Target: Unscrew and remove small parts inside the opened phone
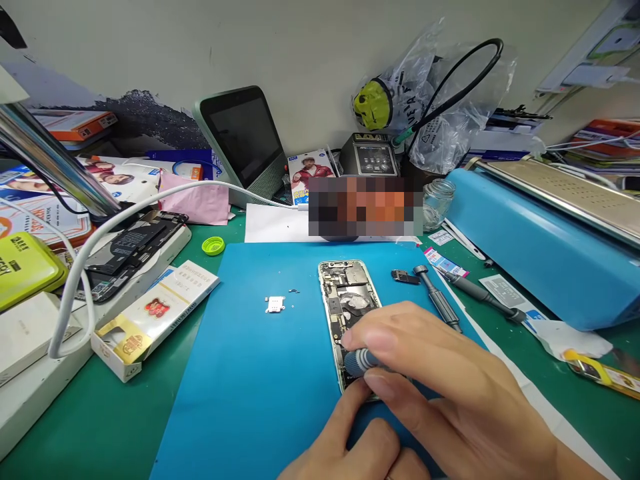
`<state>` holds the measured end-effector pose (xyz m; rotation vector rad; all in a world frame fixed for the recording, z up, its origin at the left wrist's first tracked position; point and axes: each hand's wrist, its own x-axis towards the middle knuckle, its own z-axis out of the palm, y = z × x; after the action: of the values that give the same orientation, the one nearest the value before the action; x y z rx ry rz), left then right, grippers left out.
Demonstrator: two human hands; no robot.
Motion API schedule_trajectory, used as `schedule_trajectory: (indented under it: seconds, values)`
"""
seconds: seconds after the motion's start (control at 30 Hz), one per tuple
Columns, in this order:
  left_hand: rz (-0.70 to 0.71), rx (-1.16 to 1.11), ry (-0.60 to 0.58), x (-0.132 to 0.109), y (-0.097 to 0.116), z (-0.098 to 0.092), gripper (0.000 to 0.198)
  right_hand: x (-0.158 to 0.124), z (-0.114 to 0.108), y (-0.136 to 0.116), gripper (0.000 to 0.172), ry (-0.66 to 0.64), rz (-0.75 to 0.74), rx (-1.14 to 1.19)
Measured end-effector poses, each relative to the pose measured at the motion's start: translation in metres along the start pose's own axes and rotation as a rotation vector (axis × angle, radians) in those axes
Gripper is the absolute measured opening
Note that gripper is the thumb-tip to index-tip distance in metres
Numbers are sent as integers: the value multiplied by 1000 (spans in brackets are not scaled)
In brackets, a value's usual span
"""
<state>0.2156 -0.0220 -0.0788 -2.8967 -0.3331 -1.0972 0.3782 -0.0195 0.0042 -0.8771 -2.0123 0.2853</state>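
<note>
Head view: opened phone point(345, 293) lies flat, long axis away from the person, on the blue mat point(250, 373) in the middle of the green counter point(100, 413). Its far half shows bare boards and shields; the near half is covered by the hands

- Right hand point(450, 393): thumb and forefinger closed on the knurled grip of a small screwdriver point(361, 361), other fingers curled loosely behind. The tip is hidden under the fingers, over the phone's lower part. A fingertip pinch of this kind suits fine turning, not force
- Left hand point(350, 450): cut off by the lower frame edge. One finger reaches up to the phone's near end and seems to touch it, probably to keep the body from sliding on the mat. Whether it grips anything, cannot tell

Loose items on the mat, kept apart from the phone:
- small white part point(275, 305) with tiny dark screws point(295, 291) just beside it, left of the phone; likely laid out so nothing rolls off or gets mixed
- small black part point(405, 276) and a second screwdriver point(439, 300) to the right, near the working hand

Off the mat: another opened phone point(133, 250) at far left, a carton point(155, 320) near it, a blue machine point(530, 253) at right
</note>
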Motion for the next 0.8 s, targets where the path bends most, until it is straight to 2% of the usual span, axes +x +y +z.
schedule_trajectory:
  seconds: [0.3,0.4,0.6,0.8]
  values:
    - [34,3,1,0,4,5,19,-1,2,1,56,10,35,-6]
    - [-19,6,-33,1,5,2,20,-2,4,2,57,3,29,15]
    - [-13,28,90,3,3,2,27,-4,6,4,58,5,15,25]
    - [-11,38,90,6,1,-3,28,-6,5,4,63,-1,37,34]
